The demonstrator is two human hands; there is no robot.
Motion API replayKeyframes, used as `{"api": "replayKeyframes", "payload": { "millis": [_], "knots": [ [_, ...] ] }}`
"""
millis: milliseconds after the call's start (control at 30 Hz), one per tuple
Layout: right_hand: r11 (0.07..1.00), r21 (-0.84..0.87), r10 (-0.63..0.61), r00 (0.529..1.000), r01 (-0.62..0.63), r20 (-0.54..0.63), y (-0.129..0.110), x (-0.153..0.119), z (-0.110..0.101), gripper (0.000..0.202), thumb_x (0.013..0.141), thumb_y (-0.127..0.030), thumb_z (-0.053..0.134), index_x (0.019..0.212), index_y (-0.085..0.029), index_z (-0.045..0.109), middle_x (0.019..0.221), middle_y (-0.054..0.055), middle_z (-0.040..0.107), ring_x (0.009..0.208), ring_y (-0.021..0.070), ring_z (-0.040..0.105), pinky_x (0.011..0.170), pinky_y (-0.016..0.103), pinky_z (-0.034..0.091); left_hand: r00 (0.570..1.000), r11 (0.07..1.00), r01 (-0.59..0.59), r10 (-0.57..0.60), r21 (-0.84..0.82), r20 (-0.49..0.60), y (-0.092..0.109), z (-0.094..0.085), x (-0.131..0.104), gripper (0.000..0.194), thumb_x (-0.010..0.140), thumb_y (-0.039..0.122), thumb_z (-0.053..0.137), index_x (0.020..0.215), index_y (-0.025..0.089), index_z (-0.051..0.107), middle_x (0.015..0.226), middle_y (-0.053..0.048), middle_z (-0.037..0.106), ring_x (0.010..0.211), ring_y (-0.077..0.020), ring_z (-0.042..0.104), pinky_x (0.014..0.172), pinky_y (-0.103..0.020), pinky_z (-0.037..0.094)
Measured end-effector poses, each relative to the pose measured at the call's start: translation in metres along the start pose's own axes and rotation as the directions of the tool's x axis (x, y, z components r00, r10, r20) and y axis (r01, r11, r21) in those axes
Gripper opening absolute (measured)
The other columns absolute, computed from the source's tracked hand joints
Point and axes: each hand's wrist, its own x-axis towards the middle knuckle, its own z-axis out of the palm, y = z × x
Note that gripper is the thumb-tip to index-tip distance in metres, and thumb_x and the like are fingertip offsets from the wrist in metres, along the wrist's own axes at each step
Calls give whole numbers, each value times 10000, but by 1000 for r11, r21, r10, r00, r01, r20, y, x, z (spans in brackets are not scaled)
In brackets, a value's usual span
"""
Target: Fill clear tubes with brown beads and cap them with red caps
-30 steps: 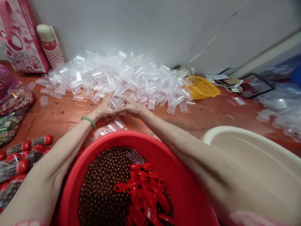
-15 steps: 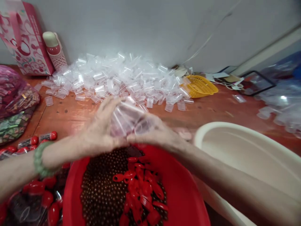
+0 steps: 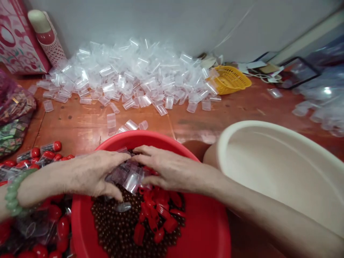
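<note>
Seemingly unloading a scoop, we spread our left hand (image 3: 86, 173) and right hand (image 3: 172, 167) loosely around clear cups (image 3: 132, 182) atop beads (image 3: 113, 231) inside the tub (image 3: 205, 229); next calls for withdrawing without scattering them.

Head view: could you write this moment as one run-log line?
left hand: open, beside clear containers | right hand: open, beside them | red tub: brown beads, red pieces, containers on top
</note>
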Motion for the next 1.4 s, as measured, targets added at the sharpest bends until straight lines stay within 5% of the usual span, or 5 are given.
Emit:
{"api": "replayKeyframes", "payload": {
  "millis": [233, 333, 567, 1100, 1400],
  "knots": [
    [955, -47, 274, 933, -293, -233, 69, 39, -59, 535, 785, -302, 674, 1301, -208, 573, 1170, 112, 650, 958, 271, 667, 845, 434, 542, 915, 926, 289, -193, 243, -354, -61, -52, 37, 636, 758, 340, 661, 1337, 118, 516, 1282, -178, 592, 1159, -320, 575, 974, -424, 458],
    [899, -56, 433, 900, -435, -54, 100, 58, -42, 912, 679, -249, 760, 1495, -200, 356, 1419, 179, 490, 1211, 378, 568, 1004, 501, 476, 920, 876, 387, -344, 288, -191, -104, -36, 45, 1149, 543, 388, 816, 1514, 145, 251, 1565, -242, 252, 1432, -454, 237, 1119, -544, 304],
    [928, -78, 360, 930, -365, -77, 110, 62, -2, 790, 868, -350, 548, 1558, -282, 168, 1566, 187, 294, 1104, 397, 644, 943, 554, 499, 953, 935, 274, -233, 224, -193, -154, 24, 69, 949, 830, 564, 524, 1558, 191, 41, 1625, -202, 23, 1497, -384, 9, 1181, -562, 115],
    [971, -169, 150, 981, -170, -124, 141, 107, 12, 901, 849, -435, 581, 1562, -312, 45, 1494, 161, 348, 959, 315, 685, 831, 445, 543, 995, 989, -99, 101, 105, -9, -142, 16, 76, 941, 775, 527, 630, 1548, 242, 175, 1648, -58, 46, 1508, -325, -41, 1224, -481, 45],
    [979, -168, 101, 992, -113, -82, 147, 106, 8, 759, 835, -449, 640, 1503, -368, 288, 1425, 86, 380, 1067, 284, 624, 949, 423, 477, 989, 996, 86, -89, -28, -120, -121, 26, 71, 665, 824, 314, 633, 1442, 202, 413, 1609, 6, 254, 1497, -241, 155, 1225, -351, 125]
  ]
}}
